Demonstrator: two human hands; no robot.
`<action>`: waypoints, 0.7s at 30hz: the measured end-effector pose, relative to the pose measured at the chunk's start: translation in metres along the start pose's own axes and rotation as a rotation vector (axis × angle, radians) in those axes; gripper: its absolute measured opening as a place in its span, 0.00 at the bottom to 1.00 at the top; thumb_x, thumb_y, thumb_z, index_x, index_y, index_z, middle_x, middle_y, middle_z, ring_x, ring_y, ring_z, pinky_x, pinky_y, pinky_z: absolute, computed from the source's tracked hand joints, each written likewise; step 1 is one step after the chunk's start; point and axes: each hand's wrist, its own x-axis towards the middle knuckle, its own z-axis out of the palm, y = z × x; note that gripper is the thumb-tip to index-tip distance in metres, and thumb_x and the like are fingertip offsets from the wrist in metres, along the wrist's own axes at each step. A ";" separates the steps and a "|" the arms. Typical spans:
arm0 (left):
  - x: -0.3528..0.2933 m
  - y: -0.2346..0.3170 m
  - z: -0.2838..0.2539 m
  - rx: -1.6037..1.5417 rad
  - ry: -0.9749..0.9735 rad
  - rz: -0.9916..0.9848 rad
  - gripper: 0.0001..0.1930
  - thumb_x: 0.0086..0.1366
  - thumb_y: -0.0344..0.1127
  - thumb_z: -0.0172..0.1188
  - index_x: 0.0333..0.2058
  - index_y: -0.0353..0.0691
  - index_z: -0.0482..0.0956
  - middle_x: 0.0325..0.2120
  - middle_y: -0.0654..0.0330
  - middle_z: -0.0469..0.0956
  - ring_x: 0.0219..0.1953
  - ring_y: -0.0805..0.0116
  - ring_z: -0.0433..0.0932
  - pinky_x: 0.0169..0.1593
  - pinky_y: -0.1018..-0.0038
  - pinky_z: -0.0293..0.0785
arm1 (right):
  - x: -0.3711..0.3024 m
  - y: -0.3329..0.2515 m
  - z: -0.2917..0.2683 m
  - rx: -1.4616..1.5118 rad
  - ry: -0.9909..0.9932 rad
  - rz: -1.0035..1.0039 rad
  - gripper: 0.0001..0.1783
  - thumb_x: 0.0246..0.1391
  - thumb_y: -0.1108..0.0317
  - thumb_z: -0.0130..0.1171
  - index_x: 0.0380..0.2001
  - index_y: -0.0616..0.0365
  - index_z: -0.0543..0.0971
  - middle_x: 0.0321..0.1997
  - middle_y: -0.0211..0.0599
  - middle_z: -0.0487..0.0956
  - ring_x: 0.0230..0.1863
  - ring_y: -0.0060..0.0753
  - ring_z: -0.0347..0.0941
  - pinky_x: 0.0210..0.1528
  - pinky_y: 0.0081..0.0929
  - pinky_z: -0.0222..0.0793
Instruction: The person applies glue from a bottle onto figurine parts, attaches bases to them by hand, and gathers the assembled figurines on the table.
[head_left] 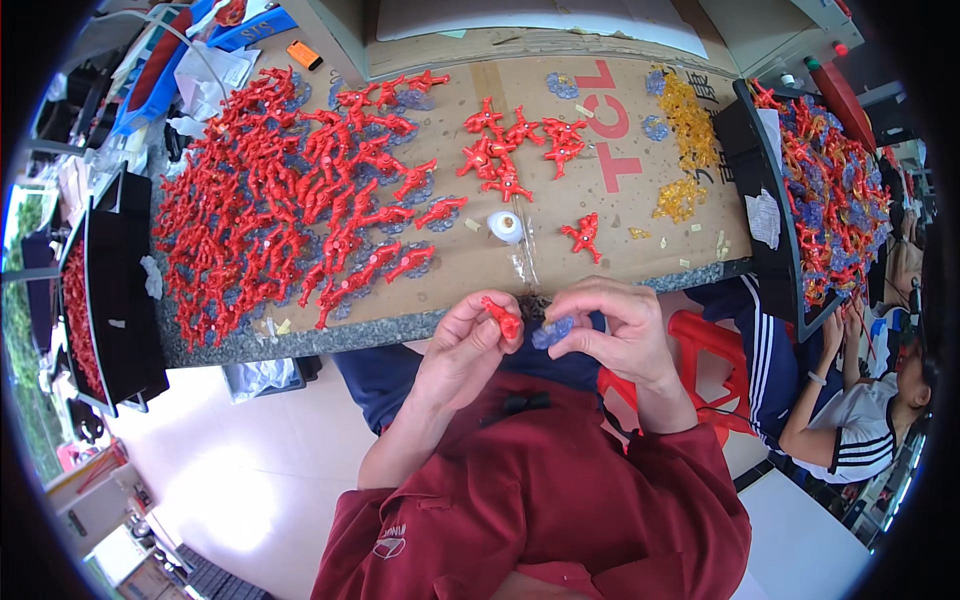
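Observation:
Just past the table's front edge, my left hand (pixel 462 350) pinches a small red plastic figure (pixel 503 319) between thumb and fingers. Close beside it, my right hand (pixel 628 338) grips a translucent blue plastic piece (pixel 551 332); a narrow gap separates the two parts. A small round white pot (pixel 506 228) with a brownish top stands on the cardboard ahead of my hands. One loose red figure (pixel 582 238) lies to the pot's right, and a cluster of red figures (pixel 507 182) lies beyond it. Rows of red figures on blue bases (pixel 330 185) cover the left half.
Translucent yellow pieces (pixel 690 125) and a few blue pieces (pixel 562 85) lie at the right on the cardboard (pixel 600 262). A full black bin (pixel 742 150) stands right, another black bin (pixel 128 290) left. An orange lighter-like item (pixel 304 55) lies far left. A co-worker (pixel 850 420) sits right.

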 end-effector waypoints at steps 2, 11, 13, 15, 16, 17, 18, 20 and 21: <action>0.000 -0.001 -0.004 0.044 -0.008 0.029 0.13 0.61 0.31 0.53 0.44 0.38 0.70 0.39 0.61 0.71 0.37 0.74 0.69 0.40 0.78 0.65 | -0.003 0.005 0.006 0.026 -0.010 -0.057 0.17 0.37 0.80 0.64 0.36 0.61 0.78 0.32 0.36 0.77 0.29 0.22 0.75 0.31 0.19 0.71; -0.001 -0.001 0.000 0.224 -0.027 0.142 0.11 0.61 0.28 0.52 0.43 0.36 0.71 0.39 0.59 0.70 0.41 0.72 0.70 0.46 0.75 0.67 | -0.006 0.013 0.021 0.128 0.055 -0.117 0.15 0.40 0.80 0.62 0.36 0.61 0.79 0.32 0.37 0.78 0.31 0.27 0.75 0.32 0.19 0.71; -0.001 0.000 0.001 0.234 -0.032 0.151 0.11 0.61 0.27 0.52 0.43 0.36 0.71 0.39 0.59 0.70 0.42 0.72 0.70 0.47 0.74 0.67 | -0.006 0.014 0.020 0.101 0.047 -0.138 0.15 0.40 0.80 0.62 0.36 0.61 0.79 0.32 0.38 0.78 0.31 0.27 0.75 0.32 0.20 0.71; -0.002 0.002 0.001 0.302 -0.014 0.156 0.11 0.60 0.26 0.53 0.42 0.35 0.72 0.39 0.59 0.70 0.43 0.71 0.70 0.47 0.73 0.68 | -0.007 0.013 0.020 0.102 0.049 -0.125 0.15 0.40 0.80 0.62 0.37 0.61 0.79 0.32 0.38 0.78 0.31 0.27 0.75 0.32 0.20 0.71; -0.002 0.003 0.001 0.301 -0.013 0.156 0.11 0.60 0.26 0.53 0.42 0.35 0.72 0.39 0.59 0.70 0.43 0.71 0.70 0.47 0.73 0.68 | -0.007 0.013 0.020 0.103 0.051 -0.113 0.16 0.40 0.80 0.62 0.37 0.61 0.79 0.32 0.38 0.78 0.31 0.27 0.75 0.32 0.20 0.71; -0.002 0.003 -0.001 0.336 -0.018 0.162 0.10 0.59 0.26 0.53 0.41 0.35 0.73 0.39 0.58 0.70 0.43 0.70 0.70 0.48 0.73 0.68 | -0.008 0.013 0.020 0.104 0.050 -0.112 0.16 0.40 0.80 0.62 0.37 0.61 0.79 0.32 0.38 0.78 0.31 0.27 0.75 0.32 0.20 0.71; -0.002 0.004 -0.002 0.372 -0.023 0.167 0.10 0.59 0.25 0.53 0.41 0.35 0.73 0.39 0.58 0.70 0.43 0.70 0.70 0.48 0.72 0.68 | -0.008 0.014 0.020 0.117 0.045 -0.106 0.16 0.40 0.80 0.61 0.37 0.61 0.79 0.32 0.38 0.78 0.31 0.27 0.75 0.32 0.20 0.71; -0.002 0.004 -0.001 0.350 -0.016 0.162 0.10 0.59 0.25 0.53 0.41 0.35 0.73 0.39 0.58 0.70 0.43 0.70 0.70 0.48 0.72 0.68 | -0.008 0.015 0.020 0.131 0.041 -0.100 0.16 0.40 0.80 0.61 0.37 0.61 0.79 0.32 0.38 0.78 0.31 0.28 0.76 0.32 0.20 0.72; -0.002 0.004 0.000 0.327 -0.010 0.156 0.10 0.59 0.25 0.53 0.40 0.35 0.74 0.40 0.57 0.70 0.43 0.70 0.70 0.48 0.72 0.68 | -0.008 0.016 0.021 0.131 0.041 -0.105 0.16 0.40 0.80 0.61 0.37 0.61 0.78 0.32 0.38 0.78 0.31 0.28 0.76 0.32 0.20 0.71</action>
